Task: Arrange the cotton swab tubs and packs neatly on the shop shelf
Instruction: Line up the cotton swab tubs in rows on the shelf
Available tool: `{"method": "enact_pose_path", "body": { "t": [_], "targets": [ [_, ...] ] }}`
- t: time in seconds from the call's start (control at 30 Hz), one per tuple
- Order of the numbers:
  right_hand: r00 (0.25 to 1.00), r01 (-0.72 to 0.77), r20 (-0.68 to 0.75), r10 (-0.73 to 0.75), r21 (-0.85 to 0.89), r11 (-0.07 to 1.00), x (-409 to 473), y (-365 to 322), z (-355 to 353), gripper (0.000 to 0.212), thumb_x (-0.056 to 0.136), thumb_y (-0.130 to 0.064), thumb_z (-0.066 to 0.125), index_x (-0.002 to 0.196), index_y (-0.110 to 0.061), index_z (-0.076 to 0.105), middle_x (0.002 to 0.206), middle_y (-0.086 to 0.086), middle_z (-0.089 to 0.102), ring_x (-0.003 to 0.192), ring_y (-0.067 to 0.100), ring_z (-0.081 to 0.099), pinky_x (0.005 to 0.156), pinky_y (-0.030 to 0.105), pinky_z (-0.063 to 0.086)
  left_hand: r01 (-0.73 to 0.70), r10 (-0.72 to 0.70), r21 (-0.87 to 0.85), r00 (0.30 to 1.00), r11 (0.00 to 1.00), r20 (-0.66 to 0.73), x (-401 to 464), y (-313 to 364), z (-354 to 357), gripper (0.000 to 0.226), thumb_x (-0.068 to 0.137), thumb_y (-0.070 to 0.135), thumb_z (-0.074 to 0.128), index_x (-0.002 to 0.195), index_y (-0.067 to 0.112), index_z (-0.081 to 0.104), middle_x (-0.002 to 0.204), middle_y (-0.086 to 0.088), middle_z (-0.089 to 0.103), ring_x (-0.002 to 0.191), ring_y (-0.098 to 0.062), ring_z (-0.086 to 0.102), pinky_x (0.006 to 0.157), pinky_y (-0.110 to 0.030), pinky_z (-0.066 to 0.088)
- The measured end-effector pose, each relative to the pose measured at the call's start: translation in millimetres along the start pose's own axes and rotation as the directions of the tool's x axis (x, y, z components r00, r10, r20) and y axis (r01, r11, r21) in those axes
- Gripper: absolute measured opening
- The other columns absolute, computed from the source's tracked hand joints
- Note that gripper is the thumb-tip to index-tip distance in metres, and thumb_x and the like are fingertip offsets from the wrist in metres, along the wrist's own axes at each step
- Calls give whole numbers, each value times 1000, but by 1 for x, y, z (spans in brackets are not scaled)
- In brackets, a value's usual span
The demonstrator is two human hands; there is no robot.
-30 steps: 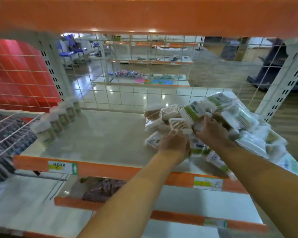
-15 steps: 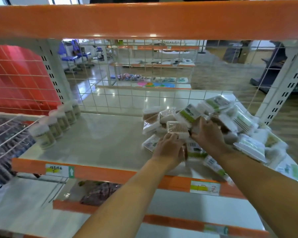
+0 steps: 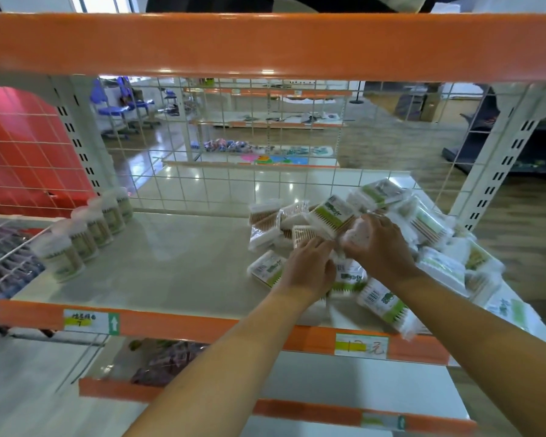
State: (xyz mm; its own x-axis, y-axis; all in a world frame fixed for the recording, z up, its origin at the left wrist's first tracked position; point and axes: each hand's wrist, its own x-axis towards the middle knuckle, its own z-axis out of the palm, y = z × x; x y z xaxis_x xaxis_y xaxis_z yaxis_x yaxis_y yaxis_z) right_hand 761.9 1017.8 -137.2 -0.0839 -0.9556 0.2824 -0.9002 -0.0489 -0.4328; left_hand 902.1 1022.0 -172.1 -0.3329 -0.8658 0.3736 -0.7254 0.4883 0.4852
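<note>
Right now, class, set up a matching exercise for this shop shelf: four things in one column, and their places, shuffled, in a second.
Things
1. row of tubs
2. heap of packs
3. yellow price label
4. arrow label

Places
A. front rail, right part
B. left end of the shelf
C. front rail, left part
D. right part of the shelf, round both hands

Pairs: 1-B, 2-D, 3-A, 4-C
</note>
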Motion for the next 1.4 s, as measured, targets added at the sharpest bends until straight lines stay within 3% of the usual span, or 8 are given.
{"method": "enact_pose_path", "body": {
  "t": [0.27, 0.5, 0.67, 0.83, 0.97, 1.1, 1.3, 1.4],
  "targets": [
    [1000, -2, 27, 2, 9, 1000, 1, -8, -23, 66, 72, -56, 57, 119, -10, 52, 113, 14, 56, 106, 31, 54, 86, 38, 47, 52, -63, -166, 996, 985, -61, 11, 22, 7, 53, 87, 17, 58, 136, 13, 39, 135, -6, 47, 126, -23, 41, 99, -35, 36],
    [1000, 0, 26, 1, -75, 997, 0, -23, -30, 50, 80, -45, 57, 115, -8, 54, 111, 14, 56, 102, 32, 55, 73, 31, 39, 121, -160, -285, 980, 951, -119, 13, 29, 8, 52, 86, 24, 62, 133, 10, 42, 129, -6, 52, 118, -24, 49, 91, -32, 39],
    [998, 62, 20, -60, -99, 993, -3, -42, -31, 47, 83, -42, 56, 116, -9, 54, 114, 14, 55, 106, 30, 53, 77, 31, 37, 80, -158, -324, 962, 943, -222, 9, 15, -1, 39, 83, 18, 64, 119, 8, 52, 116, -9, 58, 108, -25, 53, 82, -28, 39],
    [989, 136, 77, -130, -69, 988, -5, -63, -25, 67, 83, -46, 58, 137, -13, 38, 132, 11, 49, 121, 27, 46, 94, 34, 37, 45, -137, -380, 966, 924, -218, -1, -16, -19, 34, 83, 8, 61, 116, 12, 56, 108, -4, 61, 100, -18, 56, 84, -28, 46],
    [964, 199, 165, -207, 64, 978, -4, -82, -19, 78, 80, -41, 66, 143, -13, 30, 131, 11, 52, 119, 25, 50, 96, 32, 40, 55, -134, -389, 975, 920, -179, -15, -39, -45, 30, 83, 13, 65, 113, 13, 59, 102, 3, 58, 89, -4, 50, 69, -4, 35],
    [918, 255, 285, -275, 103, 961, -2, -103, -4, 85, 77, -37, 70, 146, -16, 25, 124, 10, 57, 106, 18, 54, 82, 20, 38, 115, -174, -424, 979, 898, -103, -29, -70, -71, 48, 77, 22, 74, 122, 19, 56, 101, 12, 53, 91, -4, 52, 75, -18, 43],
    [844, 293, 418, -337, 167, 941, -4, -149, 30, 90, 77, -35, 72, 147, -21, 17, 129, 0, 51, 117, 18, 50, 96, 26, 42, 240, -222, -463, 970, 853, 94, -51, -119, -108, 76, 67, 23, 82, 133, 28, 45, 114, 13, 53, 105, -4, 50, 84, -20, 40],
    [816, 326, 454, -357, 148, 934, -5, -170, 50, 91, 79, -42, 68, 148, -24, 12, 134, -1, 47, 122, 18, 47, 99, 29, 42, 282, -250, -455, 959, 845, 130, -64, -140, -123, 69, 67, 17, 82, 126, 27, 49, 109, 13, 57, 102, -4, 53, 86, -22, 44]
  ]
}}
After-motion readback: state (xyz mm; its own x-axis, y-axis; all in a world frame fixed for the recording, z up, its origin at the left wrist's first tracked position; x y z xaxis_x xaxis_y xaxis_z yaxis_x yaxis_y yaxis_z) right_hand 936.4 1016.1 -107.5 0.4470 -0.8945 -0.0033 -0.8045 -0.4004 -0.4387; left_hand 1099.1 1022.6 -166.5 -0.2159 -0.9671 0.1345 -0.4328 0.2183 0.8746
